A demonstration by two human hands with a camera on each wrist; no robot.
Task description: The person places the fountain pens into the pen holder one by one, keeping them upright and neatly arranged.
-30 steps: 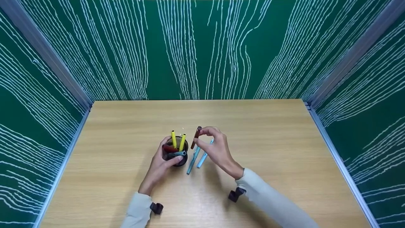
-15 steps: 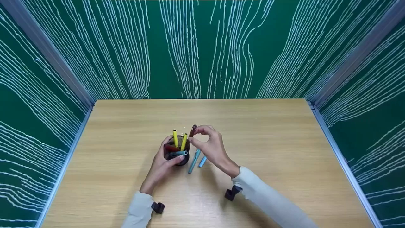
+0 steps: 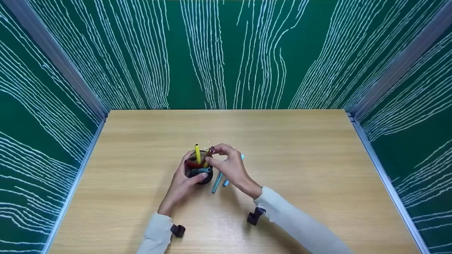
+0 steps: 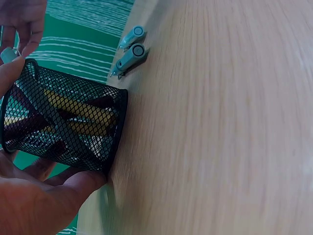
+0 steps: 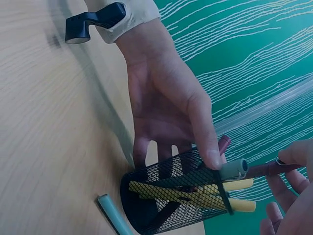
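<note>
My left hand (image 3: 183,185) grips a black mesh pen cup (image 3: 206,179), fingers round its far side and thumb at the rim. Between thumb and fingertips my right hand (image 3: 231,167) pinches a dark red pen (image 3: 210,151), tilted, its lower end at the cup's mouth. Two yellow pens, one plainly visible (image 3: 197,153), lean in the cup with another dark red pen (image 3: 192,164) and a teal pen (image 5: 234,170) that sticks out beside my left thumb. Through the mesh, the left wrist view shows crossed pens (image 4: 80,108).
Two blue-green pens lie on the wooden table (image 3: 300,158) right of the cup, a teal one (image 3: 218,182) nearer and a light blue one (image 3: 226,183) partly under my right hand. Green walls with white wavy lines (image 3: 204,53) stand round the table.
My right hand has carried the dark red pen leftward from beside the cup to over its mouth. My left hand keeps its grip on the cup.
</note>
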